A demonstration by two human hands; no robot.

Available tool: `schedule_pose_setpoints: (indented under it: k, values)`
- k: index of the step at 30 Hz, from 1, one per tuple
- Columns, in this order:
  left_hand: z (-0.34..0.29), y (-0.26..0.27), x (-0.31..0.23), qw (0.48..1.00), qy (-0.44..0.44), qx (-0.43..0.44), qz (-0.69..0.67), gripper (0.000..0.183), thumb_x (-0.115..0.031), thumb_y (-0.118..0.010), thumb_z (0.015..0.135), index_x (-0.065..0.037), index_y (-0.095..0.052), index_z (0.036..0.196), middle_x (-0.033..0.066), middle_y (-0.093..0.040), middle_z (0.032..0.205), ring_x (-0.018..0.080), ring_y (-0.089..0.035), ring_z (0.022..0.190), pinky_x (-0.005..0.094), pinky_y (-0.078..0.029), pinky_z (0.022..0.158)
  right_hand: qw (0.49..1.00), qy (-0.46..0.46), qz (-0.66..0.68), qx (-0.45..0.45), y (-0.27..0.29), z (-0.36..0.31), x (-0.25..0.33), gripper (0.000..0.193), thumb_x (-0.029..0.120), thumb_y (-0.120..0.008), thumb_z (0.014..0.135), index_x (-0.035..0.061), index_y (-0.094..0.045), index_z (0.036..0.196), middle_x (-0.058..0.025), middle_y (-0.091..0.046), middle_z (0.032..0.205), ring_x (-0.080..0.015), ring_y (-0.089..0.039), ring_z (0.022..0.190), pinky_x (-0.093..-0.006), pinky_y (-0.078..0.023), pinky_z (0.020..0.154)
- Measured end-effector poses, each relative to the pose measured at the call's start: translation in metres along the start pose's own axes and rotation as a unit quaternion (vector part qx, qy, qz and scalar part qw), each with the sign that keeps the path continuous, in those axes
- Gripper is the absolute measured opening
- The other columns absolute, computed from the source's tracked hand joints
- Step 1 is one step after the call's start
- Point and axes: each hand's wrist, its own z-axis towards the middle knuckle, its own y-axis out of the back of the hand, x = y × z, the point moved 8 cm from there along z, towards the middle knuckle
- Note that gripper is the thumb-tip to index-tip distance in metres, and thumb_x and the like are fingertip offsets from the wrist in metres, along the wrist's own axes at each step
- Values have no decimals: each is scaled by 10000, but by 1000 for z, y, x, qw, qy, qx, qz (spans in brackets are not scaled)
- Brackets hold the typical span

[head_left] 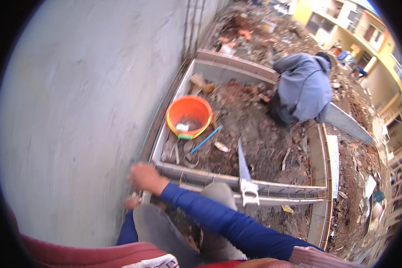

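My right hand (148, 177), slightly blurred, is curled closed beside the grey wall, above the near left corner of a frame of pale boards (196, 173). What it holds, if anything, cannot be made out. Lower down, close to the wall, my left hand (131, 202) shows only in part past my knee. Its fingers look bent, and whatever lies in them is hidden. A handsaw (249, 192) with a white handle leans across the double boards to the right of my knee, blade pointing away from me.
An orange bucket (189, 117) stands on soil inside the frame, near a blue stick (205, 139). Another person (303, 89) in a grey-blue top bends over the far right corner. The plastered wall (76, 111) rises along my left. Rubble (348, 178) covers the ground to the right.
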Motion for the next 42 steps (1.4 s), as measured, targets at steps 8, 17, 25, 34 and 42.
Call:
schedule_pose_setpoints:
  k: [8, 17, 25, 34, 42]
  values:
    - [-88, 138, -96, 905, -404, -129, 16, 435, -374, -838, 780, -96, -746, 1103, 127, -700, 1171, 363, -623, 1143, 500, -490, 961, 995, -9, -92, -43, 82, -9, -57, 374, 391, -675, 952, 32, -754, 1017, -224, -736, 919, -420, -722, 879, -512, -588, 780]
    - [-70, 129, -83, 944, -324, -46, 47, 408, -442, -712, 923, -51, -778, 831, 190, -742, 853, 393, -720, 853, 512, -541, 817, 996, -13, -69, -52, 94, -16, -47, 327, 268, -594, 948, -9, -722, 829, -256, -698, 820, -436, -706, 788, -513, -568, 705]
    - [-24, 65, -39, 923, -38, 129, -361, 246, -288, -594, 1013, -82, -723, 977, 98, -758, 860, 229, -740, 728, 365, -545, 614, 996, -36, -54, -62, 105, -18, -59, 395, 316, -649, 953, -51, -722, 827, -267, -707, 804, -420, -728, 803, -497, -583, 711]
    - [-71, 101, -49, 958, -155, -43, -237, 197, -180, -709, 934, -44, -746, 1072, 117, -707, 767, 229, -732, 690, 365, -590, 644, 994, -46, -65, -71, 114, -25, -85, 394, 306, -650, 943, -60, -715, 814, -288, -703, 812, -434, -725, 812, -505, -583, 721]
    - [-98, 140, -85, 945, -304, -117, 0, 381, -422, -771, 877, -218, -768, 1198, 120, -730, 1092, 351, -707, 1007, 446, -558, 818, 996, -50, -48, -56, 103, -10, -79, 338, 255, -639, 915, -59, -732, 831, -288, -708, 825, -434, -725, 814, -508, -587, 731]
